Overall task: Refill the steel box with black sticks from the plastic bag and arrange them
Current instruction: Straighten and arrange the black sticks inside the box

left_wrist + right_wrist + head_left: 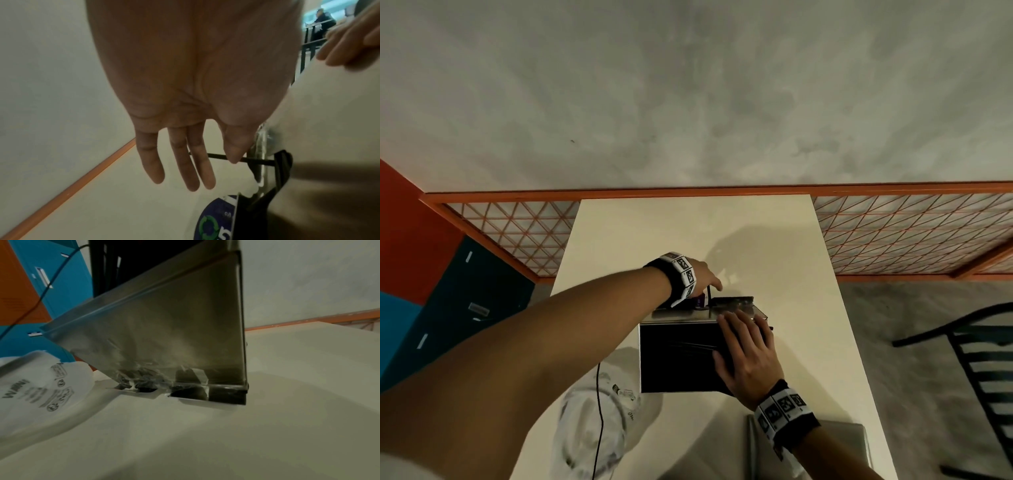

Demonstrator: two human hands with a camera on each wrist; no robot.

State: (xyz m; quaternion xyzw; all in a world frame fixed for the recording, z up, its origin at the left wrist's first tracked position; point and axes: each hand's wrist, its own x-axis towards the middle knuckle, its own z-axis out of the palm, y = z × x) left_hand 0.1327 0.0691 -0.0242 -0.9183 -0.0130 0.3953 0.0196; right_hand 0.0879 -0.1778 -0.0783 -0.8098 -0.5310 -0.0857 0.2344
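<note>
The steel box (674,320) stands mid-table, its open top dark inside, with black sticks (688,346) lying in it. My right hand (743,329) grips its right wall, thumb on the opening side and fingers draped over the far right edge. At the box's far side my left hand (710,286) pinches a single black stick (218,157) under the thumb, the other fingers (191,170) held straight. The crumpled white plastic bag (599,428) lies at the box's near left. The right wrist view shows the box's steel side (174,337) and the bag (30,386), with no fingers.
A thin black cable (599,404) crosses the bag. A grey steel sheet (825,442) lies by my right wrist. A black chair (979,377) stands to the right, an orange mesh railing (517,226) beyond the table, blue lockers (448,308) on the left.
</note>
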